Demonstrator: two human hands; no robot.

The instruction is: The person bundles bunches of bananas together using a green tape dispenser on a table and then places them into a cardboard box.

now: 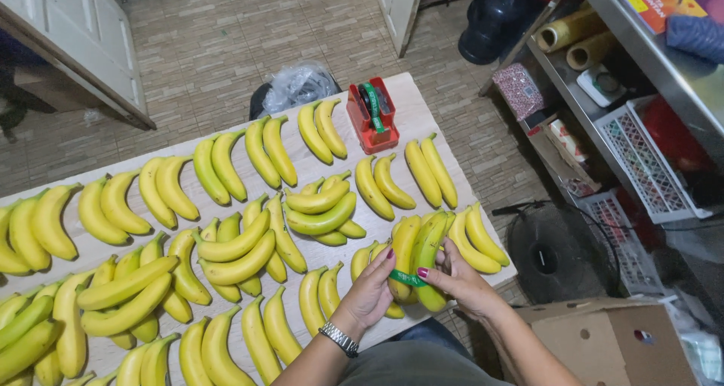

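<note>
Left hand (371, 288), wristwatch (338, 338) on the wrist, and right hand (461, 282) are working at the near edge of the wooden tabletop (422, 122), toward its right corner. Both are gripping a pair of bananas (419, 256) standing on end there. Left fingers are curling closed around the pair's left side, thumb pressing on a green tape band (408, 278) that is wrapping the 2 fruits. Right fingers are pinching the band's other end against the pair, thumb on the tape.

Just right of the held pair, 2 more bananas (475, 239) are lying at the right edge. A red tape dispenser (372, 114) with a green roll is sitting at the far edge, well apart from the hands. Pairs of bananas are running in a row along the far edge (226, 163). Loose piles (240, 254) are filling the middle. More pairs are lining the near edge (268, 329).

A cardboard box (603, 341) is sitting on the floor right of the person. Beside it a black fan (554, 254).
</note>
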